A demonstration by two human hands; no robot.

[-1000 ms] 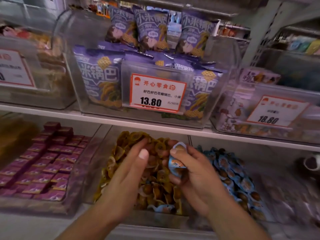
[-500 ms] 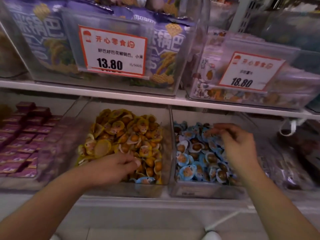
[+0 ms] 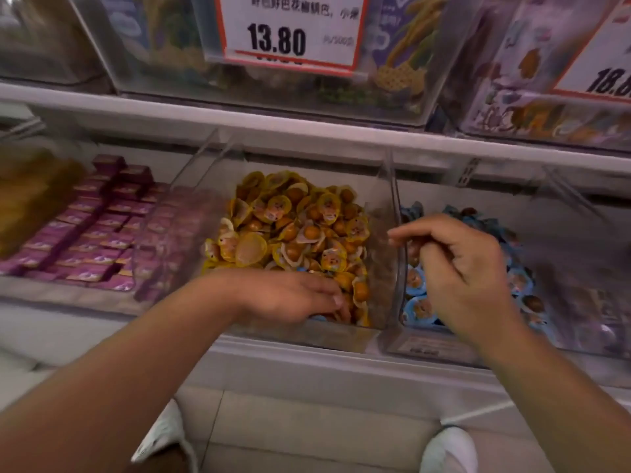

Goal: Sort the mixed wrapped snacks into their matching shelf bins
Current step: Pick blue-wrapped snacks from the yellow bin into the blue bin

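While your left hand [image 3: 290,297] digs palm-down into the yellow bin [image 3: 341,337], fingers curled on something unclear, your right hand [image 3: 467,268] hovers loosely curled, empty, over the blue snacks [image 3: 415,279].

A white shelf board [image 3: 307,131] runs across the store display, its front lip pale and a little worn. Clear bins above it carry white price tags [image 3: 290,32] edged in red, one reading 13.80. Below the lower shelf ledge [image 3: 341,367] lies a floor [image 3: 307,421] of pale tiles with thin grout lines. The light is dim and even, with a faint purple cast.
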